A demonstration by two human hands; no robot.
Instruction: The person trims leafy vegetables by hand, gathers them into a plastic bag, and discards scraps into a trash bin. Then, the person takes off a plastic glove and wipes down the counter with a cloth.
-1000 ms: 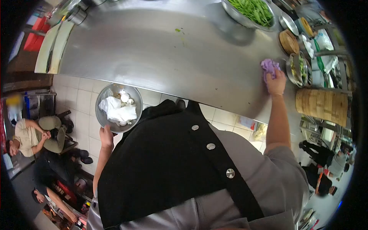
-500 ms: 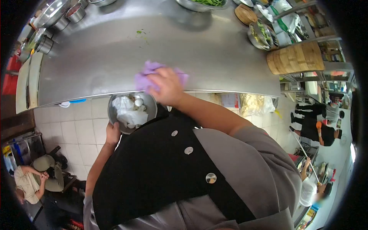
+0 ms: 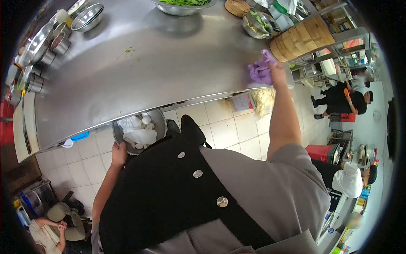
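My right hand [image 3: 277,75] grips a crumpled purple cloth [image 3: 261,72] at the right end of the steel table [image 3: 152,67], close to the front edge and near a wooden block-like stack [image 3: 301,39]. Below the table's front edge, my left hand [image 3: 119,153] clasps the side of a round metal bowl [image 3: 160,122] held against my apron. White crumpled plastic or paper [image 3: 139,132] and several white eggshell-like pieces [image 3: 146,119] lie inside that bowl. A few green scraps [image 3: 129,51] rest on the steel surface, left of the middle.
A bowl of green vegetables [image 3: 182,7] stands at the back. Metal bowls [image 3: 88,19] and pots [image 3: 60,43] crowd the left end, with a cutting board [image 3: 25,127] beyond. A bag of pale food [image 3: 264,101] sits under the table. Other people are seated at left and stand at right.
My right hand has swept the purple cloth rightward, from the table's front middle to its right end; the cloth is now bunched. My left hand still holds the bowl.
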